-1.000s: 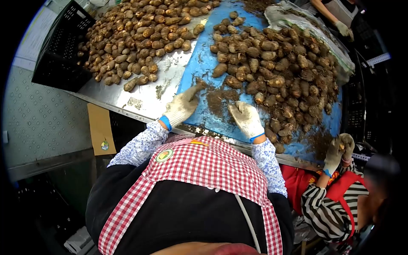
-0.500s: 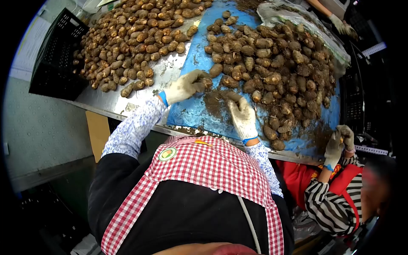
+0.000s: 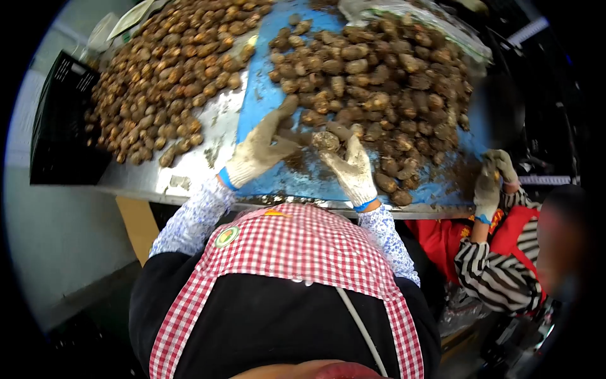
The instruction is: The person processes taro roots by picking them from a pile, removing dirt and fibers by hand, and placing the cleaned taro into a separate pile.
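My left hand, in a soiled white glove with a blue cuff, is open over the blue sheet, its fingers spread and nothing seen in them. To its right, my right hand wears a similar glove and holds a brown tuber between thumb and fingers. Loose dirt lies on the sheet between the hands. Just beyond my right hand spreads a heap of hairy, dirty tubers. On bare metal at the left lies a second heap of cleaner-looking tubers.
A black crate stands tilted at the table's left end. Clear plastic sheeting lies behind the right heap. At the right, a co-worker in striped sleeves has gloved hands near the metal table edge.
The view has shifted, moving the heaps left and down. My left hand has opened and no longer touches a tuber. A tuber is now in my right hand.
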The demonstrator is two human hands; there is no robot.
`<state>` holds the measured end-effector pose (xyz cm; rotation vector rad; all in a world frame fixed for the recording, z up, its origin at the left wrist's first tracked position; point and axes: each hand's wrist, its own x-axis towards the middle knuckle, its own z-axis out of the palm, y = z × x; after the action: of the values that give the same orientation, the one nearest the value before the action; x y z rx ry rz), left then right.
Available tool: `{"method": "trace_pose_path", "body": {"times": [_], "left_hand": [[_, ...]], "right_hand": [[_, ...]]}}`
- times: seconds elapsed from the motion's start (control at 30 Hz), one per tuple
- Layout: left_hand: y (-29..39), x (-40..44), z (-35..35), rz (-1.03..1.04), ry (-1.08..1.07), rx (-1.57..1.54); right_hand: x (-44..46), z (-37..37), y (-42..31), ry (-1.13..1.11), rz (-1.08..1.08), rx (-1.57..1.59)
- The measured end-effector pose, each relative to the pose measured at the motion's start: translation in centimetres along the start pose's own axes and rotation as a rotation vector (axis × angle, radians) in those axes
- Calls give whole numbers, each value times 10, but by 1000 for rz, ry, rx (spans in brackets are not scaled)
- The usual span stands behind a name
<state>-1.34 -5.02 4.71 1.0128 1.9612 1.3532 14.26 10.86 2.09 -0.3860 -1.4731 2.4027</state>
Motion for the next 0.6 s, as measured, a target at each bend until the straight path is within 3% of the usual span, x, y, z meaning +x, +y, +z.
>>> {"method": "trace_pose_path", "body": {"times": [0.03, 0.07, 0.1, 0.2, 0.23, 0.3, 0.33, 0.37, 0.4, 0.5, 0.53, 0.6], "left_hand": [[-23, 1, 2, 39, 27, 100], [-2, 1, 0, -109, -26, 170], [16, -2, 2, -111, -40, 214], [14, -10, 8, -82, -92, 109], [-27, -22, 8, -153, -115, -8], [-28, -12, 9, -153, -149, 31], [-31, -13, 11, -169, -152, 0], [-33, -14, 12, -189, -152, -30], [-35, -14, 13, -211, -151, -60], [-34, -14, 17, -209, -156, -64], [-32, -14, 19, -203, -150, -70], [-24, -16, 19, -188, -134, -32]], "right_hand": [[-1, -11, 5, 2, 25, 185], [-3, -22, -1, 10, 25, 361], [-10, -26, -18, 93, -68, -92], [-21, -84, -27, 236, 246, 46], [-26, -117, -39, 292, 222, 37], [-34, -130, -105, 473, 238, -110], [-24, -146, -128, 599, 149, -86], [-20, -169, -155, 553, -8, -90], [-11, -180, -190, 737, -158, -66], [22, -279, -276, 913, -840, 233], [21, -291, -296, 753, -951, 187], [23, -309, -317, 767, -933, 15]]}}
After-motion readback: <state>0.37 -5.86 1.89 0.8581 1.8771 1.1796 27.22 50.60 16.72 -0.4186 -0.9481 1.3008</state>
